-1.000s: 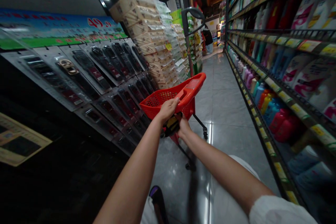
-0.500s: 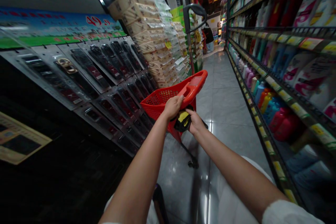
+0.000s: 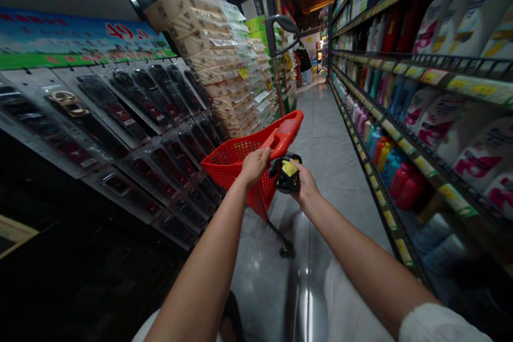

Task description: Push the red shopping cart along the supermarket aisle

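**Lifted since a second ago: dark bundle (image 3: 286,175) now level with the red basket (image 3: 230,163) rim**

Nearest, my right hand (image 3: 308,188) is closed round the yellow-labelled bundle, just right of the basket. My left hand (image 3: 253,165) is clamped on the rim; I'd judge that hold should be firm, so the wheeled basket can't roll. Beyond stand stacked tissue packs (image 3: 216,59).

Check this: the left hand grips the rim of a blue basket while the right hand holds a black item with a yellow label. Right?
Not quite. The head view shows the basket is red, not blue. The left hand does grip its rim, and the right hand holds the black item with a yellow label.
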The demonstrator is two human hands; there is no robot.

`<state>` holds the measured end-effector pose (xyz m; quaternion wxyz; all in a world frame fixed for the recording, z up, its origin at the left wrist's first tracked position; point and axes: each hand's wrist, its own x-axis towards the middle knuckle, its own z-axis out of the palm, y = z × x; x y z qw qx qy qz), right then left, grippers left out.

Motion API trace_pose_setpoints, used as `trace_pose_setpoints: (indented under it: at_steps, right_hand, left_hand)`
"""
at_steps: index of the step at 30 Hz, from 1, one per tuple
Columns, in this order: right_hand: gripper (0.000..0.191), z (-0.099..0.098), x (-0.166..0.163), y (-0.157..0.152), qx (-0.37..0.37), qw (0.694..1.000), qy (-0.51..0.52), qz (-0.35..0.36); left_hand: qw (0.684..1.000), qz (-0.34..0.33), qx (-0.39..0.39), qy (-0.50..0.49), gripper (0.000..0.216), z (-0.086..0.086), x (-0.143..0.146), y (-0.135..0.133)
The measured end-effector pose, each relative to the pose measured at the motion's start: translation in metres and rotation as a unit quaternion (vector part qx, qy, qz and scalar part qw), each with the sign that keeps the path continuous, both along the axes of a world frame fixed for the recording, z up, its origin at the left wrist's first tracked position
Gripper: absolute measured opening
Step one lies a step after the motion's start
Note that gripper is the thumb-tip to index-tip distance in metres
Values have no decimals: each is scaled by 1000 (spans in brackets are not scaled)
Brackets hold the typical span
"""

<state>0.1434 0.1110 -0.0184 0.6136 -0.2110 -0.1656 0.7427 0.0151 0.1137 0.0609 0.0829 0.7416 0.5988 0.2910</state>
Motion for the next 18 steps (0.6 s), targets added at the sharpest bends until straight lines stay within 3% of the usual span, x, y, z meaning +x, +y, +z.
trace_pose_setpoints:
  at_steps: [3,6,10,14,18]
  right_hand:
    - [27,7,1,-7,62,983,-57,-162]
    - [31,11,-4,-14,192,924,-195,-268]
    - [27,10,-4,5,256,860,-300,-325]
    - [28,9,5,39,241,841,-322,-362]
    - [25,7,-2,28,239,832,-333,-374]
  left_hand:
    - [1000,-6,8,-10,51,1,0,-1]
    - [1000,9,11,-22,49,1,0,-1]
    - [999,29,11,-34,48,1,-1,-5]
    - [999,18,8,-38,47,3,-1,-9]
    - [999,12,6,-36,46,3,-1,-9]
